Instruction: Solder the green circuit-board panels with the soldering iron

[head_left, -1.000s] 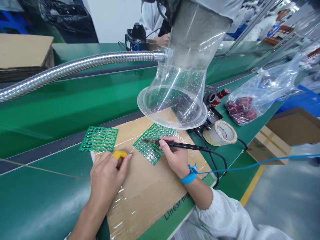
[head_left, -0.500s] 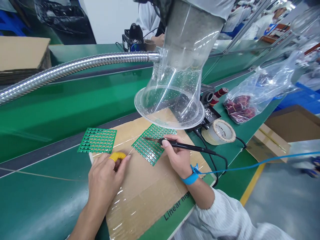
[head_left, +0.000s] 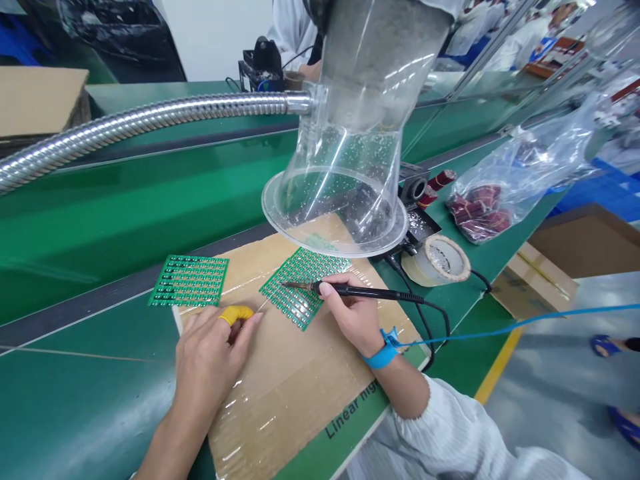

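My right hand point(head_left: 353, 312) grips a black soldering iron point(head_left: 367, 292) like a pen, its tip resting at or just over a green circuit board panel point(head_left: 303, 297). Pinched in my left hand point(head_left: 215, 347), which wears a yellow finger cot point(head_left: 236, 313), is a thin solder wire point(head_left: 264, 303) whose end points toward the iron's tip at the panel's left part. The panel lies at an angle on a taped cardboard sheet point(head_left: 280, 400). Beyond my left hand, a second green panel point(head_left: 190, 281) overlaps the sheet's left edge.
A clear fume hood point(head_left: 335, 207) on a metal hose point(head_left: 150, 128) hangs low over the panel's far end. To the right stand a tape-roll cup point(head_left: 443, 261), an iron stand point(head_left: 417, 223) and a bag of dark red wire bundles point(head_left: 480, 210). A blue wrist-strap cord point(head_left: 500, 335) trails rightward.
The iron's tip has shifted slightly left and toward me along the panel. My left hand keeps its pinch on the wire. The whole view has moved a little.
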The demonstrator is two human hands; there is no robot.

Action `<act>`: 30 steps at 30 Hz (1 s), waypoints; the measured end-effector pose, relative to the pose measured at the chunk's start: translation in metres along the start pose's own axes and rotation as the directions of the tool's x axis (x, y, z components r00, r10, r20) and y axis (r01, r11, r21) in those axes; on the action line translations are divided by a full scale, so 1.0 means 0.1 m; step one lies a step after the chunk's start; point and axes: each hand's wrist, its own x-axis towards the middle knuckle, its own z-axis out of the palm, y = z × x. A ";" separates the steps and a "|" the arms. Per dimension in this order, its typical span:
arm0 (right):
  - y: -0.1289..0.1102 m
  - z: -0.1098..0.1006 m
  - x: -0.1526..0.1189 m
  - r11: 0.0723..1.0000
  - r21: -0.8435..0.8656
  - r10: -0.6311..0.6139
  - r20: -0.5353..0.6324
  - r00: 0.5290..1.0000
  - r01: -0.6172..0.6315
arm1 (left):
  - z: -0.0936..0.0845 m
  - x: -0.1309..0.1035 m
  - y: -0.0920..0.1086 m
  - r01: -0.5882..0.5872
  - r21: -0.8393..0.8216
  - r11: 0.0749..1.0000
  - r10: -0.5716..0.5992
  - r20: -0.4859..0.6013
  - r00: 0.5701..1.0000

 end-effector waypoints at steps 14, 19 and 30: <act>0.03 0.01 0.00 0.998 0.019 0.057 0.008 0.998 -0.057 | 0.04 0.08 0.07 0.012 -0.007 1.000 -0.012 -0.010 1.000; 0.04 0.00 -0.01 0.997 0.038 0.059 0.008 0.998 -0.060 | 0.05 0.04 0.04 0.067 -0.034 0.997 -0.067 -0.005 0.998; -0.01 -0.07 -0.03 0.999 0.024 0.022 -0.035 0.999 -0.021 | 0.04 0.04 0.05 0.049 -0.028 0.998 -0.048 0.018 0.999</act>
